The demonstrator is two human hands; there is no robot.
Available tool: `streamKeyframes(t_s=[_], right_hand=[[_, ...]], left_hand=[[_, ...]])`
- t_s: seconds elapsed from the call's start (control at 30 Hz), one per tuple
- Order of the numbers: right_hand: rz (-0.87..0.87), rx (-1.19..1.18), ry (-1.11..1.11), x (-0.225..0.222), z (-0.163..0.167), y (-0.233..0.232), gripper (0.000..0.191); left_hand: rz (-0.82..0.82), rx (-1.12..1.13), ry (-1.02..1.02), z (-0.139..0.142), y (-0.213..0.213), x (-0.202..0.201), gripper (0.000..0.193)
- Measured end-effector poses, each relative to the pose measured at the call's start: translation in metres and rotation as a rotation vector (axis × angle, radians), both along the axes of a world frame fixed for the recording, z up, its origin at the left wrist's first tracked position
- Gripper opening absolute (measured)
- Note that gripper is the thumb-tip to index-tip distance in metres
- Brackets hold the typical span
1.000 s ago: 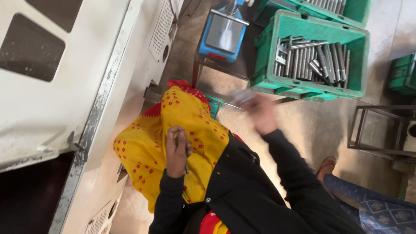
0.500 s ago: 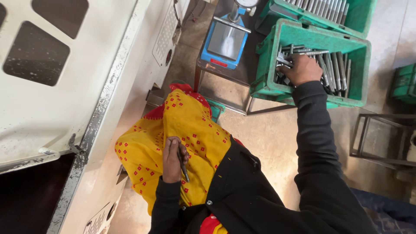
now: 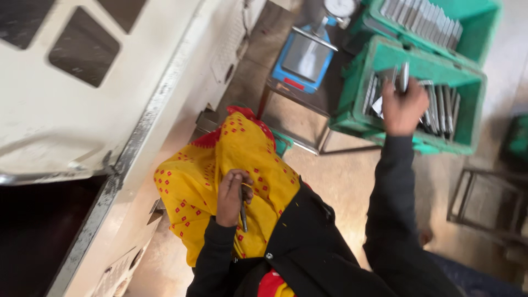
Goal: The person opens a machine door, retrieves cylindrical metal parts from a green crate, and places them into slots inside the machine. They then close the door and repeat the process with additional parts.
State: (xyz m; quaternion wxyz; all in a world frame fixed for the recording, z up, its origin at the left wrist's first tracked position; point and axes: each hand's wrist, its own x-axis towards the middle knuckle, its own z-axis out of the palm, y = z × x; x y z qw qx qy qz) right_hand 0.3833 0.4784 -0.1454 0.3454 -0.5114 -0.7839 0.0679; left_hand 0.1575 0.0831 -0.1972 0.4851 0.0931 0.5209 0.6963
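Bare concrete floor runs between a large off-white machine housing on one side and two green plastic crates on the other. The near crate sits on a low metal frame within arm's reach, and its load of silvery metal rods lies side by side in a row, probably so that single pieces can be picked out easily; the far crate behind it holds a similar row, too blurred and crowded to count. The right hand is stretched out over the near crate, fingers curled shut around one rod that stands upright above the fist, lifted clear of the others. The left hand rests against yellow cloth with red dots draped over the lap, closed loosely on a thin dark rod-like piece that points downward, seemingly parked there while the other arm reaches. A blue weighing scale with a steel platform stands just beside the near crate, with a round dial gauge above it. So: two crates, one scale, one gauge, one piece in each hand. An empty-looking metal frame stands farther right.
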Motion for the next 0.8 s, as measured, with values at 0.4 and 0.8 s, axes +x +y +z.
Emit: streamKeyframes(t_s=[0.4,0.8], right_hand=[[0.954,-0.427,-0.016,-0.129,0.012,-0.263,0.039],[1.133,-0.725,0.182,-0.137,0.069,-0.255,0.035]], left_hand=[[0.172,0.031,0.155,0.039,0.014,0.008,0.037],[0.316,0.11,-0.125,0.028,0.003,0.004,0.025]])
